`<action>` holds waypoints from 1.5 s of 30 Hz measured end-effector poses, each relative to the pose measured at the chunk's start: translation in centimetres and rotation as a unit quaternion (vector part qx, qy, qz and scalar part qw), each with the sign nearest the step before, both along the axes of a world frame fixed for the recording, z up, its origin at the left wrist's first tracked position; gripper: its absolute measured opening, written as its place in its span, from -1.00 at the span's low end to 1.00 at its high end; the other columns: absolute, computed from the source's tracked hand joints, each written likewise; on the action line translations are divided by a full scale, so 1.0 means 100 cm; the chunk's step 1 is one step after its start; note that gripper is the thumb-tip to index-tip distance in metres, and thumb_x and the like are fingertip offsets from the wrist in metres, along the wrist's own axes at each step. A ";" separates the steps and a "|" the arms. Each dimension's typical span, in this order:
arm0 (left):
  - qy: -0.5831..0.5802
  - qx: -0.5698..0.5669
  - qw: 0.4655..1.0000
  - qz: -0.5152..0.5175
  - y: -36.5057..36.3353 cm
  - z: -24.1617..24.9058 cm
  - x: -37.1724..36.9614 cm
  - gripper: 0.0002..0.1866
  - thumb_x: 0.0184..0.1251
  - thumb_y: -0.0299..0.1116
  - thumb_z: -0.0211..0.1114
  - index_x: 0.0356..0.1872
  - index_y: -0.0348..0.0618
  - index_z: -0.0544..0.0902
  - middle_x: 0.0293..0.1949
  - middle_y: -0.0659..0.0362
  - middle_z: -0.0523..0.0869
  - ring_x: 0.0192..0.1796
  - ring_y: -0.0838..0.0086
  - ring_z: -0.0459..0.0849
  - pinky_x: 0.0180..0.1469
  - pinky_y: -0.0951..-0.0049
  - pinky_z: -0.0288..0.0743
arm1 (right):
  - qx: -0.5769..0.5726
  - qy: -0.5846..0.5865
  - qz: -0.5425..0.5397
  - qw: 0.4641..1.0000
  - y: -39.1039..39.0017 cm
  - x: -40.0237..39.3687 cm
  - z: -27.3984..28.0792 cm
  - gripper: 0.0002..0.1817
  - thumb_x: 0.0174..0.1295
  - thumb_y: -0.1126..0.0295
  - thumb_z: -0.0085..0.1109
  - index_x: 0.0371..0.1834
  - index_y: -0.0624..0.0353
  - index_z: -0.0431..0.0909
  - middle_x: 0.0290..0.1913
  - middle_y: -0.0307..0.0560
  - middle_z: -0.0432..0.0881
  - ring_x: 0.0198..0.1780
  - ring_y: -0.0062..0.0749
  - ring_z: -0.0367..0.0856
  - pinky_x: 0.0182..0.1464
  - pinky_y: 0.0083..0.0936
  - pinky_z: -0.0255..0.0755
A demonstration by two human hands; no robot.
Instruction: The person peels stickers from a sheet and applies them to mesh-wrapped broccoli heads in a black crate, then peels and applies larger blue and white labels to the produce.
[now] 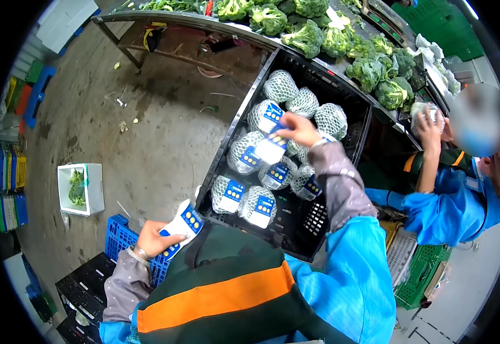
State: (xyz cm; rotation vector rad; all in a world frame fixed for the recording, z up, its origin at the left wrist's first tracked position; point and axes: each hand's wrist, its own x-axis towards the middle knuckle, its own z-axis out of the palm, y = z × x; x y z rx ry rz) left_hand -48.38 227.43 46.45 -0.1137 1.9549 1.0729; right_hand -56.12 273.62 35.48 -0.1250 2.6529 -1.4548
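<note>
At about 7 o'clock in the view, close to the body, the left hand is gripping a stack of white labels with blue panels and yellow dots, fingers closed around its lower end. Just below it, a blue slotted plastic crate is standing on the floor, with black crates beside it at 8 o'clock.

Toward the centre, the right hand is reaching over a large black plastic crate and is pinching a single white and blue label between thumb and fingers. The label is hanging just above the broccoli heads wrapped in white foam net that are lying inside the crate; several of them are already carrying the same label.

At 9 o'clock, well apart on the grey concrete floor, a small white foam box is holding some green leaves.

At 3 o'clock, another person in a blue jacket is lifting one netted broccoli with a hand.

At 12 to 1 o'clock, farthest away, a long metal table is carrying many unwrapped green broccoli heads.
</note>
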 end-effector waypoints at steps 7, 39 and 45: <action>-0.005 -0.173 0.978 -0.118 -0.144 -0.054 0.034 -0.76 -0.06 -0.36 0.51 -0.38 -0.28 0.72 -0.48 0.23 0.72 -0.42 0.62 0.63 -0.33 0.52 0.50 | 0.403 0.058 -0.223 0.886 0.042 0.013 -0.059 -0.46 -0.28 0.60 0.30 -0.10 0.04 0.43 -0.17 0.07 0.44 -0.09 0.04 0.45 -0.08 -0.18 0.39; 0.028 0.005 0.999 -0.041 -0.054 -0.001 0.004 -0.79 0.01 -0.40 0.45 -0.36 -0.32 0.73 -0.48 0.17 0.73 -0.50 0.65 0.63 -0.45 0.66 0.46 | -0.068 -0.072 -0.059 0.993 -0.063 0.082 0.073 -0.73 0.11 0.43 0.28 -0.15 0.27 0.50 -0.35 -0.16 0.61 -0.37 -0.62 0.57 -0.34 -0.60 0.48; 0.032 0.025 0.999 -0.015 -0.069 -0.040 0.016 -0.79 0.01 -0.42 0.45 -0.33 -0.31 0.70 -0.41 0.20 0.73 -0.38 0.65 0.62 -0.29 0.60 0.49 | -0.016 -0.176 0.005 0.984 -0.056 0.136 0.069 -0.71 0.03 0.34 0.38 -0.36 0.24 0.45 -0.49 -0.26 0.49 -0.40 -0.69 0.37 -0.37 -0.58 0.30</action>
